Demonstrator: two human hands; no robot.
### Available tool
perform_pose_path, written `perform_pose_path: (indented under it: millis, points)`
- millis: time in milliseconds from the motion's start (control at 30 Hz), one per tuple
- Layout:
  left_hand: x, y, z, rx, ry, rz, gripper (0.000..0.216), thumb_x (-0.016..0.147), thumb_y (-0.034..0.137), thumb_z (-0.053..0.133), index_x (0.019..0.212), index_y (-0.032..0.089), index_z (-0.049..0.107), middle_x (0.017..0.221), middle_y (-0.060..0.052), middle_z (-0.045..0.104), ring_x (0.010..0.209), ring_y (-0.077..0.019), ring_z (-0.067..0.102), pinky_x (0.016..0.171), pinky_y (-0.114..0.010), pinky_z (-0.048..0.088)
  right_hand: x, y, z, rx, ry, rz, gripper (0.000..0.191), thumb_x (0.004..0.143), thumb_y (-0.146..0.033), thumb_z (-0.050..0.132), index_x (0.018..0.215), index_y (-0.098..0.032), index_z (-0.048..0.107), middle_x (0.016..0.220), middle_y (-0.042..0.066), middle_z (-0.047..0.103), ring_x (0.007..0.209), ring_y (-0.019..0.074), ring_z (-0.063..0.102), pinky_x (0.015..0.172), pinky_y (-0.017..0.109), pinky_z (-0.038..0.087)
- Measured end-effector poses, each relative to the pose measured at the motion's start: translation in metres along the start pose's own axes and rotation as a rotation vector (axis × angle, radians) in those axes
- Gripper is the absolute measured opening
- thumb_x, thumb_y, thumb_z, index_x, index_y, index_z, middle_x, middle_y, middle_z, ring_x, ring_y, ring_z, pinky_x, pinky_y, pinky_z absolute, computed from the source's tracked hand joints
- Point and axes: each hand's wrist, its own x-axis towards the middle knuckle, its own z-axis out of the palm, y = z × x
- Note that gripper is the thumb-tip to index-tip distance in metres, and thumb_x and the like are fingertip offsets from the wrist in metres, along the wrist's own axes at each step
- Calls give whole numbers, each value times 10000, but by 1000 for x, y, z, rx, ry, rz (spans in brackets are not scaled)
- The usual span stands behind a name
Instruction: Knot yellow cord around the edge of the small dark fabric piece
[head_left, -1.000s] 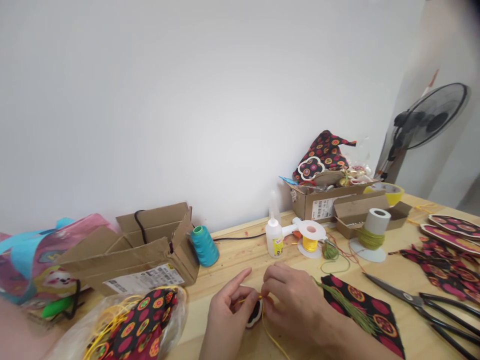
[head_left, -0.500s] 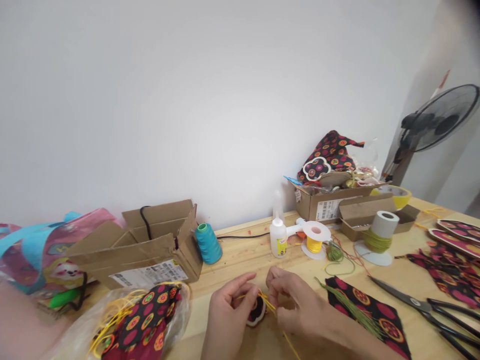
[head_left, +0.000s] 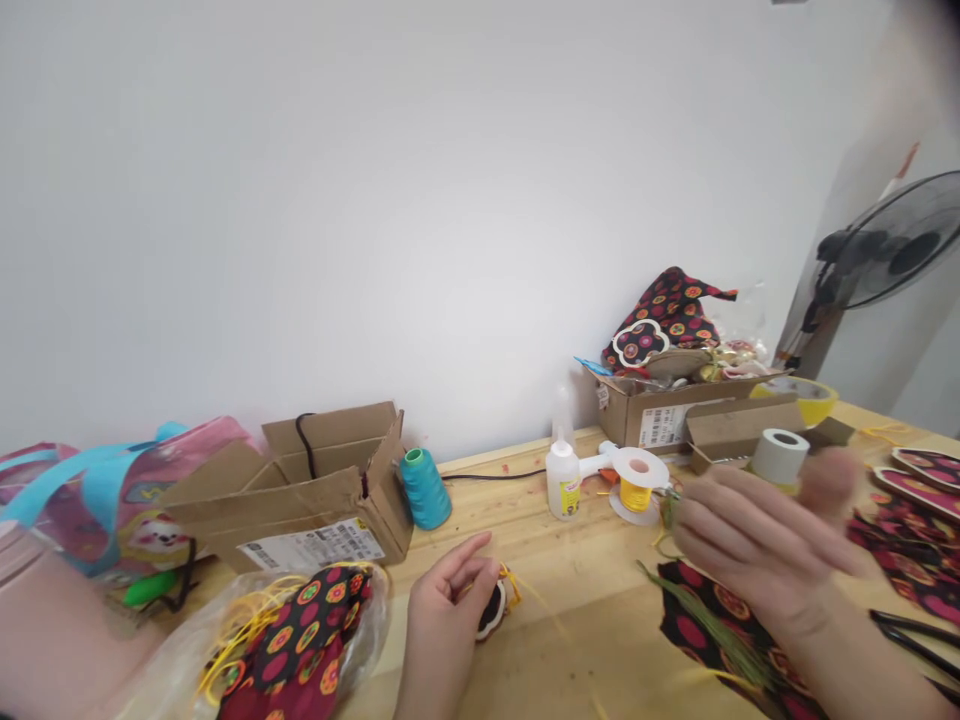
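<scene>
Head view; bearings read from our left hand (head_left: 452, 612) unless noted. The left hand is half curled, pinching a small white-rimmed dark patch (head_left: 493, 610) between thumb and fingers. The patch sits at the hand's 3 o'clock, just above or on the wooden table (head_left: 592, 640) — we cannot tell which. Yellow cord (head_left: 514, 588) gathers at the patch's 1 o'clock edge, and a blurred strand trails toward 4 o'clock.

Our right hand (head_left: 761, 545) is well apart, toward 3 o'clock, and motion-blurred; we cannot tell whether its fingers hold anything.

From the right hand, we log patterned cloth (head_left: 684, 645) at 8 o'clock with a bundle of green threads (head_left: 709, 628) lying across it, black scissor handles (head_left: 892, 622) at 4 o'clock, and a white roll (head_left: 776, 460) near 12.

Back at the left hand: teal thread cone (head_left: 426, 492) near 12 o'clock, white glue bottle (head_left: 562, 485) between 1 and 2, spool of yellow thread (head_left: 635, 495) at 2. An open cardboard box (head_left: 285, 510) stands at 10, and printed fabric (head_left: 300, 640) lies in clear plastic at 9.
</scene>
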Motion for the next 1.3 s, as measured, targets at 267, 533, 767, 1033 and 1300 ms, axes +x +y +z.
perform_pose_path:
  millis: [267,533,767,1033,1300]
  points:
    - [0,-7,3,30,-77,40,379,553,243,667,905,115,606,564,-1,667,525,-123,563,487,-193,423,-14,12,94,-380,-91,-168,360,522,-311,677,831,-200,529,754,-7,548,630,140,465,551,234,348]
    - [-4,-9,5,136,-105,95,339,579,243,648,894,124,617,622,-27,678,603,-153,589,545,-216,441,-14,28,99,-460,-71,-83,71,686,-165,524,662,-194,583,595,-21,543,540,109,463,508,207,317]
    - [-4,-5,6,55,-120,42,371,549,247,671,890,116,609,566,-5,664,509,-124,561,440,-187,401,-7,36,91,76,-337,131,212,700,-333,540,693,-133,610,521,-35,469,461,72,359,426,177,264]
    - [-8,-11,10,139,-254,-28,217,536,281,673,681,121,659,471,6,605,412,-90,486,374,-169,323,-3,31,82,148,-356,271,201,639,-319,590,655,-122,626,503,-40,460,471,67,342,445,178,256]
    - [-9,-10,12,195,-234,-79,183,521,260,671,617,105,679,444,-9,599,425,-111,491,418,-206,360,-5,32,80,38,-427,243,224,667,-310,531,611,-131,654,439,-65,322,437,64,239,398,188,161]
